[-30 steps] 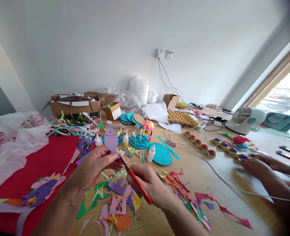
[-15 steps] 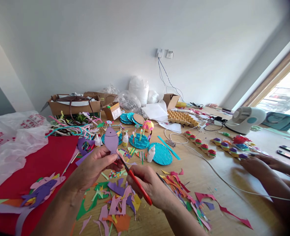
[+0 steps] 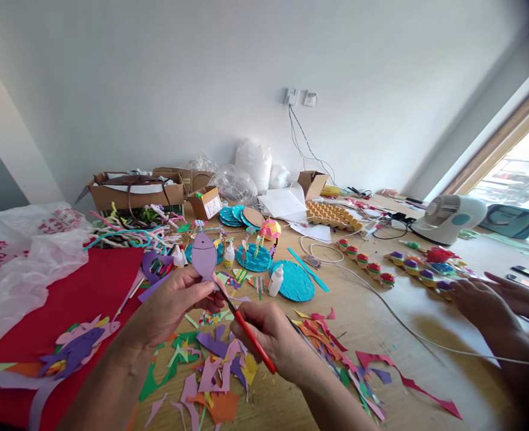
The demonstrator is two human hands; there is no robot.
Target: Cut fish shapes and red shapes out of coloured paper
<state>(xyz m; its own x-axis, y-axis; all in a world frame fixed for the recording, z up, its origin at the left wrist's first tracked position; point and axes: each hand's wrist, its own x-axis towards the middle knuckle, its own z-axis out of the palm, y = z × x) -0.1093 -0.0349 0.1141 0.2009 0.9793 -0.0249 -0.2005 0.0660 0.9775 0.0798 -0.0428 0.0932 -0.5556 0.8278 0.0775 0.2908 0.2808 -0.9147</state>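
My left hand (image 3: 177, 302) pinches the tail end of a light purple paper fish (image 3: 204, 256), which stands upright with a drawn eye and a curved head line. My right hand (image 3: 264, 335) is closed around red-handled scissors (image 3: 253, 335). Their blades reach up to the fish's tail, beside my left fingertips; how far apart the blades are, I cannot tell. Under both hands lie paper scraps (image 3: 215, 371) in purple, green, orange and yellow. More cut paper fish (image 3: 78, 350) are piled on red paper (image 3: 107, 281) at the left.
White glue bottles (image 3: 276, 280) stand by blue painted discs (image 3: 294, 281). Egg-carton caterpillars (image 3: 367, 263), a cable (image 3: 381, 305) and a fan (image 3: 448, 218) are on the right. Another person's hands (image 3: 489, 299) rest near there. Pipe cleaners (image 3: 125, 230) and cardboard boxes (image 3: 134, 194) sit back left.
The other person's hands have shifted slightly right and spread. My own hands, the fish and the scissors have hardly moved.
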